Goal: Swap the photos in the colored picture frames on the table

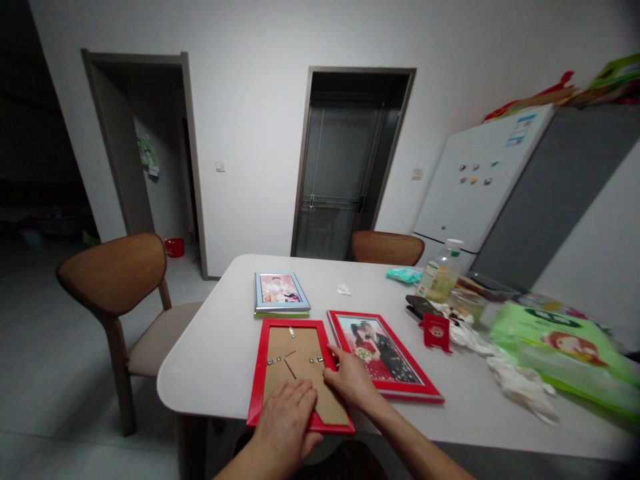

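A red picture frame lies face down near the table's front edge, its brown backing board showing with metal clips and a slot-shaped cut. My left hand rests flat on the lower part of the board, fingers stretched out. My right hand holds the frame's right side, fingers curled at the rim. Just to the right, a second red picture frame lies face up, showing a photo of two people; my right wrist passes over its near left corner. Behind them sits a small stack of frames, a light blue frame on top.
On the white table are a scrap of tissue, a teal packet, a bottle, a red card stand, crumpled tissues and a green tissue pack. Wooden chairs stand left and behind.
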A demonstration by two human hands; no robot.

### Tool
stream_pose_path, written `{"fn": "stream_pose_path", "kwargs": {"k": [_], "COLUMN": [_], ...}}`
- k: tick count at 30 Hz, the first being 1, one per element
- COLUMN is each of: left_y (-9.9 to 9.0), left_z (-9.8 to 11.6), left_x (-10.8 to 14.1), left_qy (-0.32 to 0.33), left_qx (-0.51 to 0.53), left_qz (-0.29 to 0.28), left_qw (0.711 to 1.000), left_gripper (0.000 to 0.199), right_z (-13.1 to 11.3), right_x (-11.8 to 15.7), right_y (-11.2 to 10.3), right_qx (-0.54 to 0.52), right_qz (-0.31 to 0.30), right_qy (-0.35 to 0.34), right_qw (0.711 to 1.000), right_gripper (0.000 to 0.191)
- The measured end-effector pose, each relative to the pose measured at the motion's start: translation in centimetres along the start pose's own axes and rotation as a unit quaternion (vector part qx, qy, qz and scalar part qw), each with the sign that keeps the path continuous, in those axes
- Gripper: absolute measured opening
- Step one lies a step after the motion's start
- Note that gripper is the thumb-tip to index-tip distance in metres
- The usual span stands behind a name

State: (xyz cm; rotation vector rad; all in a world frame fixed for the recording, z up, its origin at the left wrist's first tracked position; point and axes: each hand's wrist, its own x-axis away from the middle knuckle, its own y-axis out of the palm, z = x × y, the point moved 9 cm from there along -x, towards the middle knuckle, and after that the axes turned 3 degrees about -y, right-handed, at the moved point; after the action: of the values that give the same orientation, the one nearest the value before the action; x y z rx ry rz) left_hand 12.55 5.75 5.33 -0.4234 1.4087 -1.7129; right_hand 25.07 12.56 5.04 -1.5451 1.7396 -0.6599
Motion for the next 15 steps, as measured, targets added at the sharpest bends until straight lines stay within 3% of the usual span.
{"fn": "stream_pose_path", "kwargs": {"k": [3, 6, 15], "left_y": [-1.7, -2.6, -2.3], "left_z": [-2.7, -4.2, -4.4], "left_x": [0.5, 1.1, 1.8], "left_qy": [-0.078, -0.095, -0.093], "left_qx": [0.001, 0.004, 0.027], "left_qz": [-0.037, -0.062, -0.057], "left_qw": [0.996, 0.994, 0.994], "left_gripper": [0.065, 0.064, 0.047], "right_z": [-0.9, -1.5, -1.8], "right_x": [-0.1, -0.1, -1.5], "right_y": [0.2, 0.5, 1.2], "right_qx": [0.074, 0.119, 0.149], "right_qz": [-0.014, -0.035, -0.036], "right_qy": [-0.039, -0.059, -0.072], "right_qw": [0.996, 0.991, 0.986], "right_gripper": [0.040, 0.030, 0.026]}}
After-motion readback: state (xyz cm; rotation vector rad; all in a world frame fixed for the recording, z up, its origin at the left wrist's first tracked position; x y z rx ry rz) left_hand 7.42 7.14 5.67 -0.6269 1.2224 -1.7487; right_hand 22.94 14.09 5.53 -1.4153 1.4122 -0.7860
